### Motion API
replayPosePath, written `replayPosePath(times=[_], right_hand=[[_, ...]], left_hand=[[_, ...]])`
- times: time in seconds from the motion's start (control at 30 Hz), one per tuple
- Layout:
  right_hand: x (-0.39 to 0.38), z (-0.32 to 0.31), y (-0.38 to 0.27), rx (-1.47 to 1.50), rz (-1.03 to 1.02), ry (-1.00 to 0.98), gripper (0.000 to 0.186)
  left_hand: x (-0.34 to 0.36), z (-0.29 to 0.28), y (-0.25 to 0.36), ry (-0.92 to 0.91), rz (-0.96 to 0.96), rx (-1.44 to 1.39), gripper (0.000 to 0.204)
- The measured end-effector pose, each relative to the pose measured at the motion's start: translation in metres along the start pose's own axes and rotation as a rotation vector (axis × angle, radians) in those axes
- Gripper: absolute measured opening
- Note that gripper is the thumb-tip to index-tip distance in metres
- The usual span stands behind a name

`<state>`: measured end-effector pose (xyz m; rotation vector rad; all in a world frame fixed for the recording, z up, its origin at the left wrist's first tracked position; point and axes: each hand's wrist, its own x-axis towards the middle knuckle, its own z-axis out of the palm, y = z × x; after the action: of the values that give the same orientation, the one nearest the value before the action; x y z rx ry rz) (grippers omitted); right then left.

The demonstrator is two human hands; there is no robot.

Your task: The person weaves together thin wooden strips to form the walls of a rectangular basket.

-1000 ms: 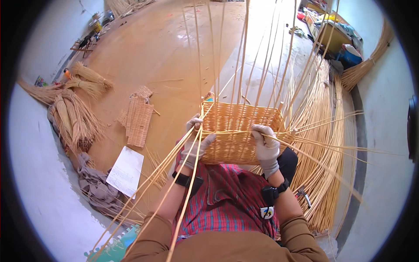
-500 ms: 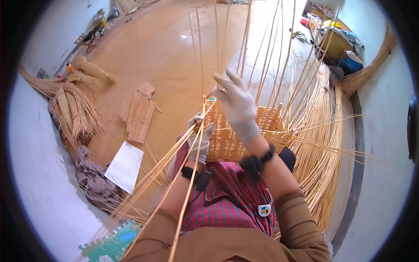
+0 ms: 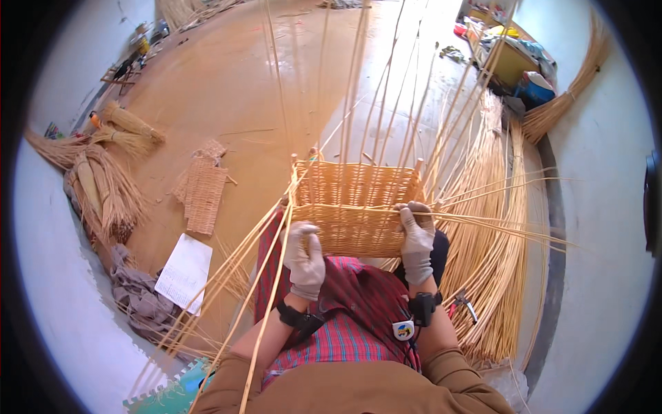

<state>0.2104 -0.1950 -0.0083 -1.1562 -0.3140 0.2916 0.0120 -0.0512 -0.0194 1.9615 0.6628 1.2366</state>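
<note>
Gloved left hand (image 3: 305, 259) fingers curled, gloved right hand (image 3: 416, 238) fingers closed

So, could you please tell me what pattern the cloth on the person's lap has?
Red plaid cloth, clearest in the head view.

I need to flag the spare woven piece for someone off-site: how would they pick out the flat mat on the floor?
Start at the half-woven basket on the person's lap. Look left across the brown floor: the flat woven mat lies there, above a white paper sheet. Unlike the loose straw bundles nearby, it is woven.

A basket-weaving workshop: cane bundles (image 3: 496, 228) and straw sheaves (image 3: 103, 186) cover the floor (image 3: 227, 90).
</note>
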Motion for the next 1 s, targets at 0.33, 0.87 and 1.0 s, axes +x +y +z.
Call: replayPosePath(times=[0.33, 0.87, 1.0], right_hand=[[0.065, 0.132, -0.078, -0.964, -0.747, -0.346, 0.045], [-0.006, -0.004, -0.02, -0.141, -0.158, -0.158, 0.017], [-0.019, 0.001, -0.017, -0.297, -0.414, -0.203, 0.012]], left_hand=[[0.085, 0.048, 0.032, -0.532, -0.532, -0.041, 0.036], [0.1, 0.073, 0.035, -0.301, -0.37, -0.069, 0.04], [0.104, 0.076, 0.032, -0.304, -0.414, 0.105, 0.026]])
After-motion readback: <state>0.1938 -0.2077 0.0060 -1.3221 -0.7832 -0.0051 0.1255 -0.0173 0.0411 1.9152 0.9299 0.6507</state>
